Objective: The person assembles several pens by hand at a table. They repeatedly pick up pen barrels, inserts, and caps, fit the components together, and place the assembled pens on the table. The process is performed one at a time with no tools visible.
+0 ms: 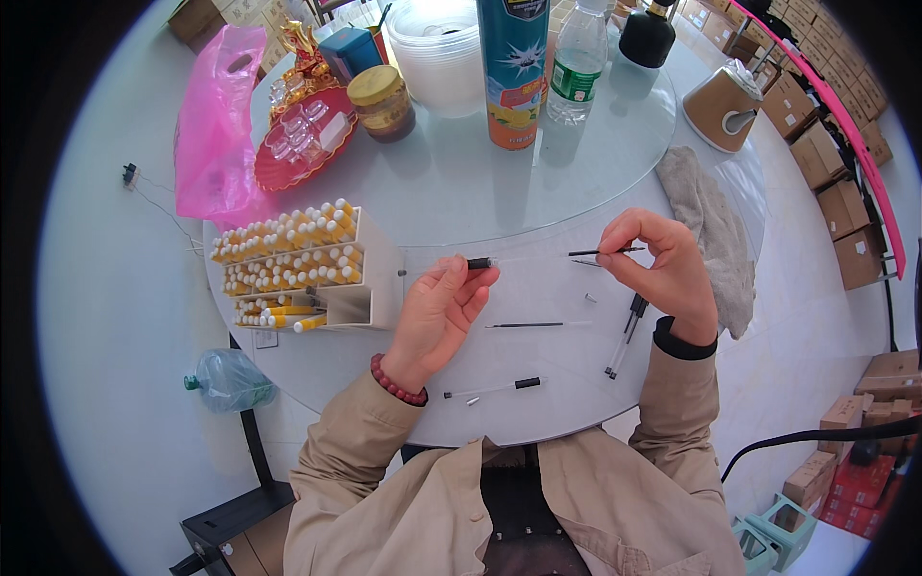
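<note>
My left hand (444, 312) is closed round the black grip (479, 263) of a clear pen barrel, which points right. My right hand (663, 269) pinches a dark ink refill (597, 252), in line with the barrel. How far the refill sits inside the barrel I cannot tell. Below my hands, a loose refill (526, 324) lies on the white table. Nearer the front edge is another clear pen barrel (495, 388) with a black grip, a small metal tip (472, 401) beside it. Another small tip (590, 298) and black pens (626, 336) lie near my right hand.
To the left stands a white rack (379, 274) of yellow, white-ended sticks. A raised glass turntable (442, 206) carries a spray can (514, 77), a water bottle (576, 72), a jar (381, 103) and a red tray (307, 139). A grey cloth (708, 230) drapes at right.
</note>
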`<state>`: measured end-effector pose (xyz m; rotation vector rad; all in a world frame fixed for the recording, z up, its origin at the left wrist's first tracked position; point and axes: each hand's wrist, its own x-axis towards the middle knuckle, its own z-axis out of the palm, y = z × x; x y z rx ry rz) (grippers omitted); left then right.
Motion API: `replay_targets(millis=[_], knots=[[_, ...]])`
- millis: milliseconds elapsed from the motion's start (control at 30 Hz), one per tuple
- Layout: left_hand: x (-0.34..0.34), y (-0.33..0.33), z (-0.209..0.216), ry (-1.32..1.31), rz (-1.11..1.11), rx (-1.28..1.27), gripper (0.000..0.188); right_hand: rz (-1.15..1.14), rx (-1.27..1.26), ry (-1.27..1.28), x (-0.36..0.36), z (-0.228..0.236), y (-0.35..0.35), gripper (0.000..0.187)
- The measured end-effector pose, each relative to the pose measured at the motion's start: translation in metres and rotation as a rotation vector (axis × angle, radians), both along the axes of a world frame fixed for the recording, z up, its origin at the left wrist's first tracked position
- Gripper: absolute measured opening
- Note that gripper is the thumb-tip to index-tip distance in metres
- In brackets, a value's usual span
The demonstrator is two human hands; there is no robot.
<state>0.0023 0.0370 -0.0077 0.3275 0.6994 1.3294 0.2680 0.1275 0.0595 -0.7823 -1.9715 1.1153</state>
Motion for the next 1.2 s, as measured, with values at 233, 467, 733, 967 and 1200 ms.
replay_targets(millis=[233,467,733,967,1200], knots=[[-0.001,0.001,-0.002,-0.069,-0.021,0.017,0.016,-0.013,0.007,0.029,-0.002,-0.001,0.0,0.009],[0.003,-0.001,-0.003,0.036,-0.03,0.037,0.015,0.059,0.199,-0.013,-0.023,-0.006,-0.003,0.019],[0.004,-0.001,-0.003,0.008,-0.029,0.017,0.021,-0.189,-0.005,-0.222,-0.018,-0.009,0.001,0.024],[0.003,-0.001,-0.001,-0.027,-0.023,-0.003,0.023,0.023,-0.085,-0.774,0.001,-0.021,0.007,0.02],[0.004,0.0,-0.003,0.019,-0.015,0.049,0.015,0.084,0.09,-0.904,-0.013,-0.031,0.004,0.015]])
